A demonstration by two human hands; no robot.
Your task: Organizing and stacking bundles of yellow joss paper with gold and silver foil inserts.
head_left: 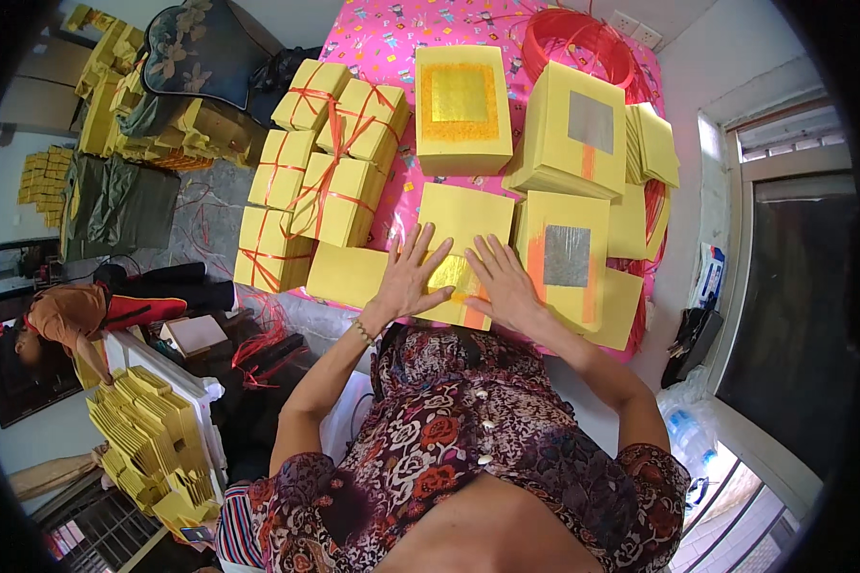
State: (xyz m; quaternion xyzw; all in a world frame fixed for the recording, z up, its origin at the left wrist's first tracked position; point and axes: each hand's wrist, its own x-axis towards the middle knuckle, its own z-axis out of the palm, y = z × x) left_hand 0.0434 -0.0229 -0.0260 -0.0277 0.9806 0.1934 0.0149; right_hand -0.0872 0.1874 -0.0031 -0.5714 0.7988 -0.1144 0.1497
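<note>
A stack of yellow paper sheets (465,207) with a shiny gold patch and an orange stripe lies at the table's near edge. My left hand (411,279) rests flat on its left side, fingers spread, a bead bracelet at the wrist. On the right side, my right hand (508,289) also lies flat with its fingers apart. Both palms partly cover the gold patch. Beside my right hand stands a yellow stack with a silver foil square (567,256) and orange bands. Beyond my hands is a tall stack with a gold square framed in orange (460,100).
Bundles of yellow paper tied with red string (339,199) fill the table's left side. Another silver-foil stack (570,134) and a coil of red string (575,46) are at the far right. A co-worker (72,313) sits at left by a table of yellow stacks (150,430).
</note>
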